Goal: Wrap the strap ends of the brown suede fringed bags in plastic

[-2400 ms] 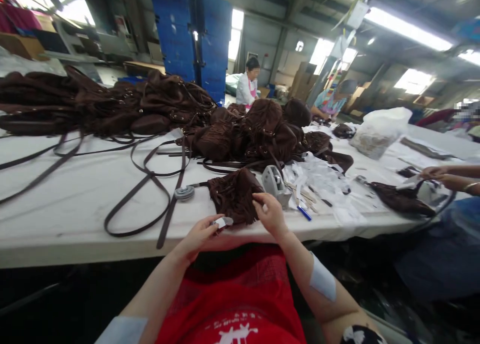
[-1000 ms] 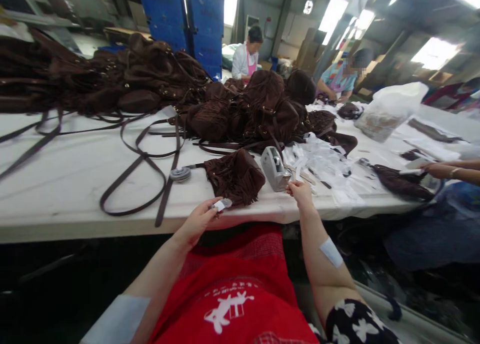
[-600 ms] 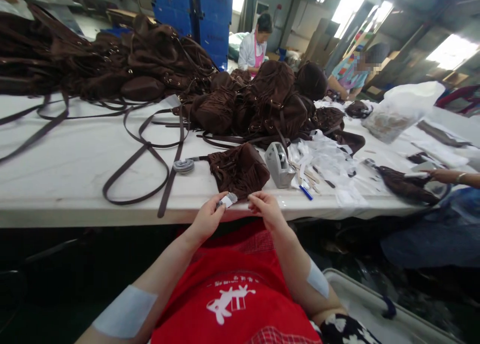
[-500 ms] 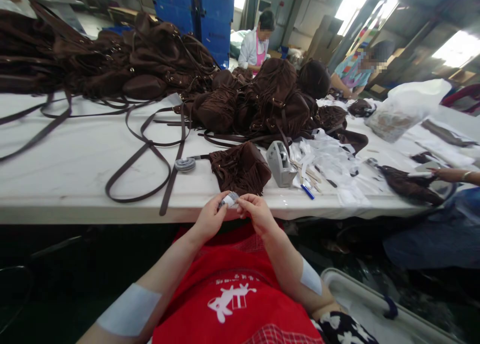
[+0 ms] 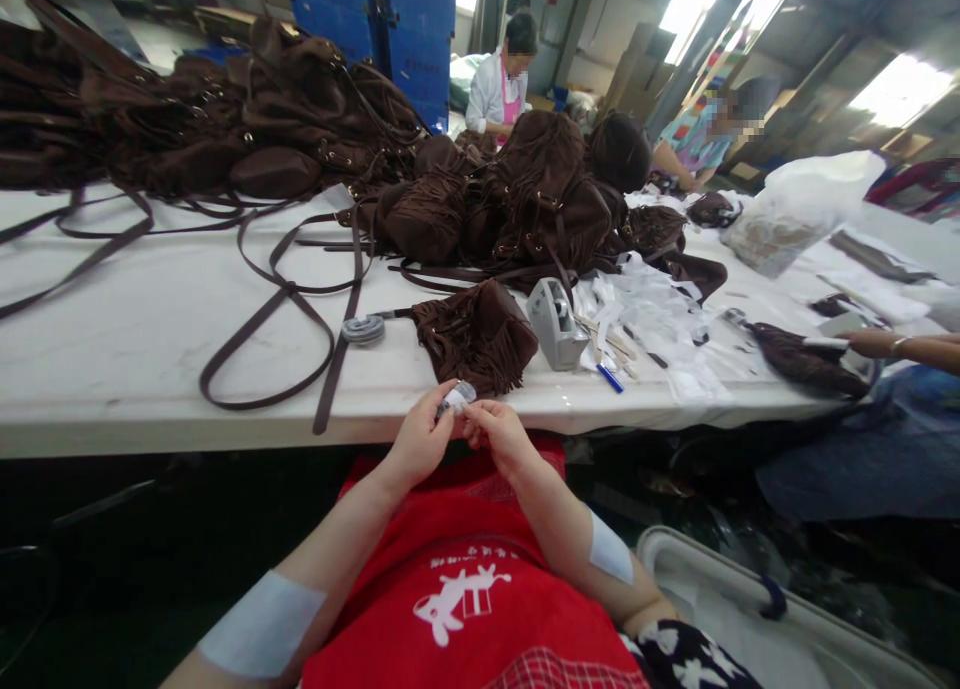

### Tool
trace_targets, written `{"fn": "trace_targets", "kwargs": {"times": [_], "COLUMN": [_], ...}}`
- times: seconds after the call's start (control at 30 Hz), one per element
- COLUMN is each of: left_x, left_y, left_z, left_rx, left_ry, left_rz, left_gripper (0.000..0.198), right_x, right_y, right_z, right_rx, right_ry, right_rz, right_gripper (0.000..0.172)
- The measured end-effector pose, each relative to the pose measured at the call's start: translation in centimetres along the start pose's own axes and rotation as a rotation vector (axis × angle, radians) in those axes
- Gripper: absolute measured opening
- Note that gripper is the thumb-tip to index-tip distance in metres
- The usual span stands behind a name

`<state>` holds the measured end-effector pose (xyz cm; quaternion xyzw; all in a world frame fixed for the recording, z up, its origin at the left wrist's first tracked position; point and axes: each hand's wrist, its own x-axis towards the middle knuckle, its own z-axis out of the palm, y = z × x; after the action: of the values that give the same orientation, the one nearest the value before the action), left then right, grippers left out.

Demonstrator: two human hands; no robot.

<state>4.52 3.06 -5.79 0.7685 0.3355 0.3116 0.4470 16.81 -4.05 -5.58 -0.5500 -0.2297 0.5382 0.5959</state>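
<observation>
My left hand (image 5: 421,437) is closed on a small grey-and-white wrapped bundle (image 5: 457,396) at the table's front edge. My right hand (image 5: 501,435) meets it from the right, thumb and fingertips pinched against the bundle's near edge; what they grip is too small to make out. Just beyond the hands lies a dark brown fringed bag (image 5: 476,331). A flat grey coil (image 5: 363,330) joins that bag's left side by a dark strip. To the bag's right stands a grey tape dispenser (image 5: 555,324).
Brown bags (image 5: 517,184) are heaped along the back, with a looped strap (image 5: 330,344) at left. White plastic scraps (image 5: 645,314) and a blue pen (image 5: 610,378) lie right. A co-worker's hand (image 5: 870,343) touches a brown piece (image 5: 806,357). Two people work behind.
My right hand has shifted slightly left, closer against the bundle. The left hand keeps its hold. The whole view has shifted a little.
</observation>
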Motion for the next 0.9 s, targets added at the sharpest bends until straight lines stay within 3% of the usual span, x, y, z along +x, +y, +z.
{"fn": "trace_targets", "kwargs": {"times": [0.2, 0.33, 0.53, 0.63, 0.73, 0.9], "left_x": [0.0, 0.0, 0.5, 0.6, 0.5, 0.0], "left_y": [0.2, 0.1, 0.3, 0.2, 0.1, 0.8], "left_z": [-0.1, -0.2, 0.0, 0.2, 0.4, 0.5], "left_rx": [0.002, -0.189, -0.414, -0.534, -0.478, -0.055], "left_ry": [0.001, 0.009, 0.080, 0.069, 0.070, 0.077], "left_rz": [0.002, -0.089, -0.290, -0.375, -0.320, -0.036], "left_gripper": [0.045, 0.043, 0.050, 0.055, 0.048, 0.036], "right_x": [0.6, 0.8, 0.7, 0.7, 1.1, 1.7], "right_y": [0.5, 0.9, 1.5, 1.8, 2.0, 2.0], "right_z": [0.3, 0.3, -0.4, -0.7, -0.7, 0.1], "right_rx": [-0.099, -0.155, 0.018, 0.035, 0.009, -0.011], "right_ry": [0.063, 0.109, -0.121, -0.146, -0.137, -0.105], "right_rz": [-0.049, -0.089, 0.016, 0.043, 0.054, 0.000], "right_gripper": [0.045, 0.046, 0.046, 0.046, 0.044, 0.034]}}
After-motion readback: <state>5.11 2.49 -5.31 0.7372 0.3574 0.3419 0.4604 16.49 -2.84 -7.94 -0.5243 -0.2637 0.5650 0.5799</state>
